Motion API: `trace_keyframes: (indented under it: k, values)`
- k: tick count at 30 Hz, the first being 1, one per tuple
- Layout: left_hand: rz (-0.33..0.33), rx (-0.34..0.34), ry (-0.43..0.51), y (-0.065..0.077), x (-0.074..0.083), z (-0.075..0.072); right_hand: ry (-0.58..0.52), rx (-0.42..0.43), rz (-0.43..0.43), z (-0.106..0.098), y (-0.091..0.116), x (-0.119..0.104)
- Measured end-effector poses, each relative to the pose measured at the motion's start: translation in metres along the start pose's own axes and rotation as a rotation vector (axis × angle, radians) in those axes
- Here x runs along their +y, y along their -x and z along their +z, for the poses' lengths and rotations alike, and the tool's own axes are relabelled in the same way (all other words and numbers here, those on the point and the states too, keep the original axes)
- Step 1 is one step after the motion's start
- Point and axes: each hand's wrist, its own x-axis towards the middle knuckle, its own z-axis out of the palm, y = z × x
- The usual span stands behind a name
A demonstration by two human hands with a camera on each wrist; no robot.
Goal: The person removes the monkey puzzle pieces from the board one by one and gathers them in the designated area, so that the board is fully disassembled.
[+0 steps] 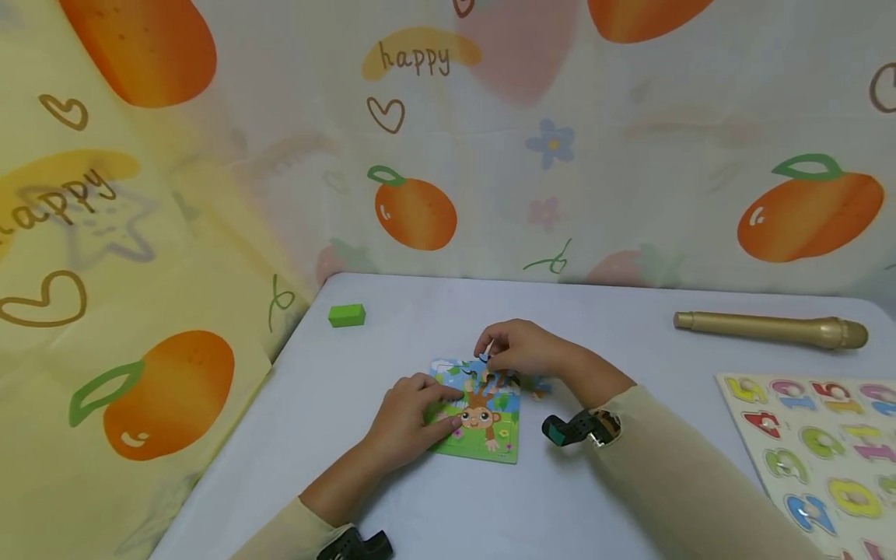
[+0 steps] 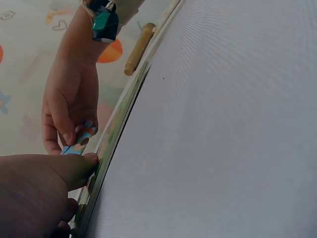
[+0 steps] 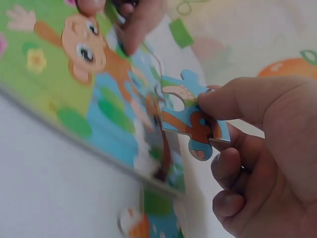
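A monkey jigsaw puzzle (image 1: 505, 429) in a flat square tray lies mid-table. My left hand (image 1: 413, 412) rests at its left side, thumb and forefinger stretched over the picture. From the far side, my right hand (image 1: 528, 348) pinches a jigsaw piece (image 3: 185, 116) between thumb and fingers. That piece is blue with brown monkey parts and is held tilted above the puzzle's upper edge. In the left wrist view, the same piece (image 2: 79, 143) shows beyond the left thumb. Another loose jigsaw piece (image 1: 537, 386) lies just right of the puzzle, partly behind the right hand.
A green block (image 1: 347, 315) sits at the table's far left. The gold toy microphone (image 1: 770, 330) lies at the far right, and a number puzzle board (image 1: 791, 435) is nearer on that side. A fruit-printed curtain (image 1: 490, 194) hangs behind the white table (image 1: 602, 311).
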Motion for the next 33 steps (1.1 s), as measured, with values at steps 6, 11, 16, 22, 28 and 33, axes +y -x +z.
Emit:
trace_keyframes:
  k: [6,11,16,22,28,33]
  values:
    - [-0.027,0.014,0.021,0.000,0.002,-0.002,-0.029,-0.005,0.050,-0.013,0.013,0.008]
    - [-0.077,0.045,0.063,0.000,0.012,-0.001,-0.032,0.007,0.077,-0.020,0.024,0.015]
    - [-0.094,0.058,0.132,-0.004,0.030,0.001,-0.032,0.011,0.075,-0.027,0.035,0.023]
    - [-0.067,0.033,0.158,-0.015,0.047,0.004,-0.031,-0.001,0.076,-0.040,0.051,0.040]
    - [-0.111,0.061,0.177,-0.019,0.051,0.017,-0.014,-0.022,0.089,-0.053,0.065,0.054]
    - [-0.111,0.120,0.152,-0.017,0.051,0.028,-0.012,-0.055,0.086,-0.059,0.071,0.061]
